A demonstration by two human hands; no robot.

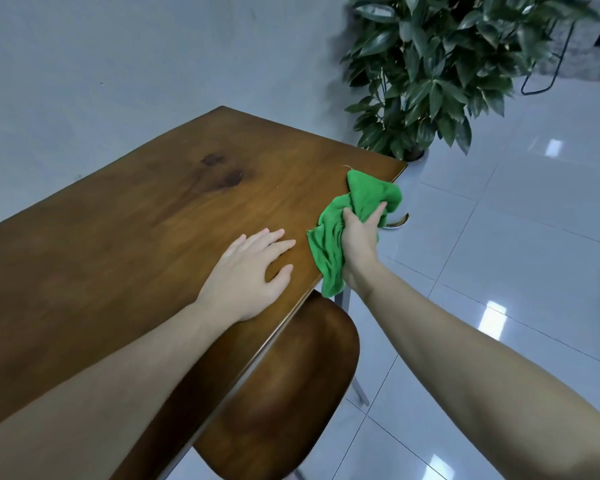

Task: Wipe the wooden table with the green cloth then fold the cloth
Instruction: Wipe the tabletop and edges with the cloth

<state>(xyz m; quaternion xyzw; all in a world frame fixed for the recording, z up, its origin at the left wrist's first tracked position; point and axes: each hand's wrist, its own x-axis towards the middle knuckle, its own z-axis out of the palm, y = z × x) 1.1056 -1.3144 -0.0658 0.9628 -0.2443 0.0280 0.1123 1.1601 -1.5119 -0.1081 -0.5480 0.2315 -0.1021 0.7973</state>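
The wooden table (136, 216) fills the left and middle of the head view, with a dark stain near its centre. A bunched green cloth (329, 237) lies at the table's right edge, partly hanging over it. My right hand (359, 237) grips the cloth from above, fingers closed into the fabric. Flat on the tabletop just left of the cloth rests my left hand (253, 268), fingers spread, holding nothing.
A wooden chair (291, 393) is tucked under the table's near right edge. A large potted plant (440, 71) stands just past the table's far right corner. Glossy white floor tiles (499, 237) lie to the right, a pale wall behind.
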